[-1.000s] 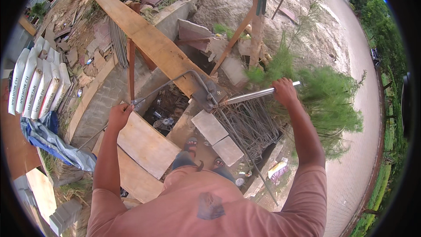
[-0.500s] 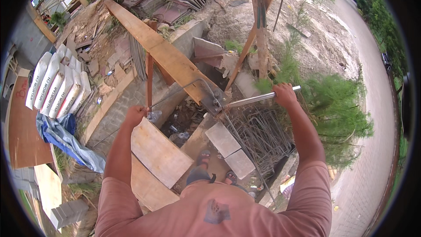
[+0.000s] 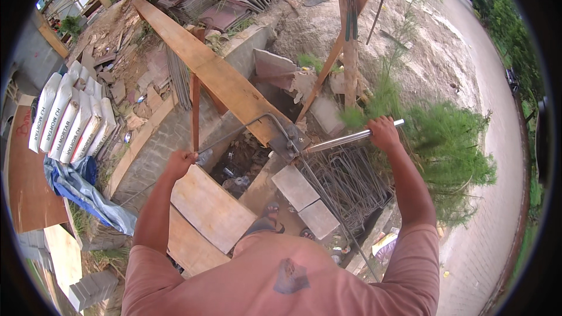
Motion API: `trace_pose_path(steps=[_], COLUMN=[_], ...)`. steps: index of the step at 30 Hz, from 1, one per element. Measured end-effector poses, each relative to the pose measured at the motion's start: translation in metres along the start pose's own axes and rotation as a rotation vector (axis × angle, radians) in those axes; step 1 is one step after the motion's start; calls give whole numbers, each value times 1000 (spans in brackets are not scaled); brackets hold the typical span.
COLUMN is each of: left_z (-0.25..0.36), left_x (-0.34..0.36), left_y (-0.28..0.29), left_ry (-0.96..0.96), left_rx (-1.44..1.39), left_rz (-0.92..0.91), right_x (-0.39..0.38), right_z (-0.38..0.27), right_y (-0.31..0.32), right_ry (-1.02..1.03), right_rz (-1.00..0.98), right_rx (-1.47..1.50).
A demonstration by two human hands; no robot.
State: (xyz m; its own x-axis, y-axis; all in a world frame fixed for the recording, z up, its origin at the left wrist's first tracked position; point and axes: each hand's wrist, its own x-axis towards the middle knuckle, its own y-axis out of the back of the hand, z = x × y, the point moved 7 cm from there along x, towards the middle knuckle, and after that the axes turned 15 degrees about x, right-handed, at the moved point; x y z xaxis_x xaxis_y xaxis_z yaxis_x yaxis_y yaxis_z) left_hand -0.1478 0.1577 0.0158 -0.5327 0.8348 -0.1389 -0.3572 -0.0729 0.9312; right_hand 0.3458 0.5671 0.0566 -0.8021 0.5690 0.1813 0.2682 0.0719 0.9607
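A thin, dark grey metal rod (image 3: 252, 121), crooked in a rounded bend between the hands, runs straight leftward to the left hand (image 3: 181, 164), closed around its end, while the right hand (image 3: 384, 133) clasps a shiny, silvery, straight pipe (image 3: 345, 140).

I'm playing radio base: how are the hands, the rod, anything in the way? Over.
Left hand gripping metal rod; right hand around silver pipe. Rod bent near end of wooden plank. Green branches beside right hand, possibly in the way.
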Motion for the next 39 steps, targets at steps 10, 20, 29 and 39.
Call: trace_pose_path(steps=[10, 20, 29, 39], left_z=[-1, 1, 2, 35], left_x=[-4, -4, -7, -42], left_y=[-1, 0, 2, 25], left_ry=[34, 28, 38, -43], left_rx=[27, 19, 32, 281], left_rz=[4, -20, -28, 431], right_x=[2, -2, -5, -16], right_z=[-6, -1, -5, 20], right_y=[2, -2, 1, 15], right_ry=[17, 16, -52, -167], right_rz=[-31, -13, -58, -42], right_rx=[41, 6, -4, -25])
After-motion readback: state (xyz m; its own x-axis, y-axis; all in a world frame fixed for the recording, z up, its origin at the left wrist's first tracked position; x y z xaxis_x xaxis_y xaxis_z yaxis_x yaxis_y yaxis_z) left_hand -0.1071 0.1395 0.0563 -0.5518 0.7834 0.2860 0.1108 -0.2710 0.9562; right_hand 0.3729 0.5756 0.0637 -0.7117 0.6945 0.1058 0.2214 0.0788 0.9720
